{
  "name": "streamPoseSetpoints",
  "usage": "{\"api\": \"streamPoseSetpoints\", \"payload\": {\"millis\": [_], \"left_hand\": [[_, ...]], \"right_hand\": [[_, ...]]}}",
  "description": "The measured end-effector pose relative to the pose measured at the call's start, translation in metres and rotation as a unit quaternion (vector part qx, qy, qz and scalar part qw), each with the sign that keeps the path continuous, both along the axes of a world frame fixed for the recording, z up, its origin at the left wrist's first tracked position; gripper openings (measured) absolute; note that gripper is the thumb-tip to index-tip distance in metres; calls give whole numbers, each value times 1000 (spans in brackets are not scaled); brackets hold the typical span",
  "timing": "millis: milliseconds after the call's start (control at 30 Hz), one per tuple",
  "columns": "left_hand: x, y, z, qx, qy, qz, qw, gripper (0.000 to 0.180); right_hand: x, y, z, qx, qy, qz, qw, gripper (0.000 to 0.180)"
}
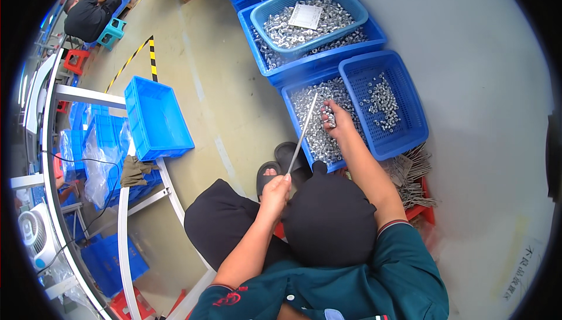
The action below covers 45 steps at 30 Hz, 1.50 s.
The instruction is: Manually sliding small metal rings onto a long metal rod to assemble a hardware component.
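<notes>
My left hand (275, 194) is closed round the lower end of a long thin metal rod (302, 134). The rod slants up and away, its far tip over a blue bin (288, 102) of small silver metal parts (321, 138). Above the same bin, my right hand (338, 119) curls its fingers around several of these silver parts, close to the rod's tip but apart from it. A blue perforated basket (414, 122) rests at the bin's right side, with a loose pile of similar parts (383, 102) in it.
Behind the bin, a light-blue basket (257, 18) full of parts sits on a larger blue bin, a paper tag (305, 16) on top. Bundled metal rods (414, 173) lie to the right. At left are a blue crate (158, 118) and white frame (123, 226); a seated co-worker (91, 18) is farther off.
</notes>
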<state>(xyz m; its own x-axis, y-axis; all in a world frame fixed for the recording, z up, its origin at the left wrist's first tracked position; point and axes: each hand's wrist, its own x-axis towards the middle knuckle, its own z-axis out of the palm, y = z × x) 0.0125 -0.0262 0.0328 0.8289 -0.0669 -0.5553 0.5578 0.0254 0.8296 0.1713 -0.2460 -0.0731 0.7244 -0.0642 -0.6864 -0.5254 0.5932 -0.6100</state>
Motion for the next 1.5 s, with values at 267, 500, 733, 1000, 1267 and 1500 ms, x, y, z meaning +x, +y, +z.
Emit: {"api": "streamPoseSetpoints", "payload": {"millis": [267,500,733,1000,1267,1500], "left_hand": [[3,-2,6,-30,31,17,999,33],[5,-7,10,1,7,-13,1000,33],[3,0,2,-18,-1,0,1000,33],[17,23,88,-83,63,-24,994,31],[36,44,128,-41,-28,-61,997,32],[39,34,110,-158,43,-34,986,33]], "right_hand": [[-15,-10,5,466,-41,-88,880,27],[-21,-12,-3,453,-23,-97,886,33],[-18,-12,30,412,-32,-53,909,27],[-15,-14,92,392,-61,-16,918,22],[-16,-15,147,327,-101,90,935,25],[-9,-18,154,332,-86,105,933,26]]}}
